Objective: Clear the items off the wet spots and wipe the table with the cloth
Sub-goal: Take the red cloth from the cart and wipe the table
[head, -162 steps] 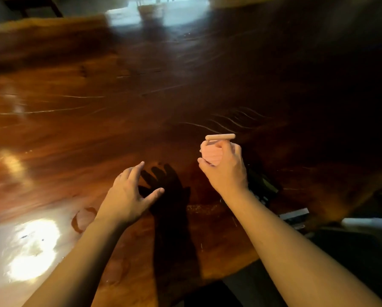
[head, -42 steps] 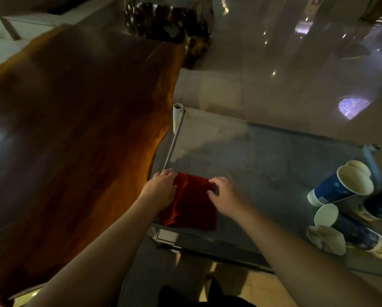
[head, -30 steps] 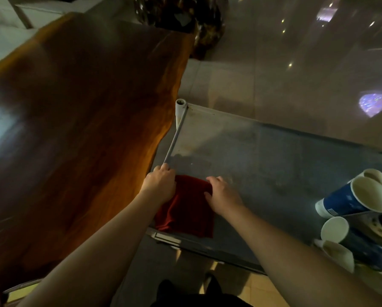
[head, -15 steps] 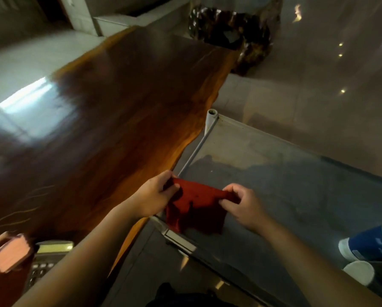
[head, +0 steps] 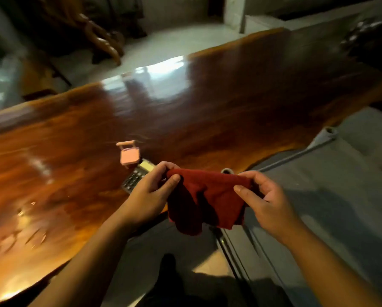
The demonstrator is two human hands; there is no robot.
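- Spanning most of the view, the wooden bench [head: 207,111] is a long slab with a wavy natural edge; we see a glossy varnished top that mirrors window light, with pale smears at its near left, which we judge to be the wet spots.
- Beside it on our right stands a grey cart [head: 340,185], flat-topped and matt, framed by metal tubes.
- Between our hands hangs the red cloth [head: 207,198], held in the air over the gap between bench and cart; it is soft, limp and light, sagging in folds, so we judge it best gathered into a pad under a flat palm before wiping.
- Our left hand [head: 150,193] pinches the cloth's upper left corner with thumb and fingers closed on it.
- Our right hand [head: 267,202] has its grip closed likewise on the upper right corner.
- A dark keypad device [head: 137,177] lies on the bench just beyond the left hand, hard and flat.
- A small pink chair-shaped object [head: 130,155] stands at its far end, rigid and light.
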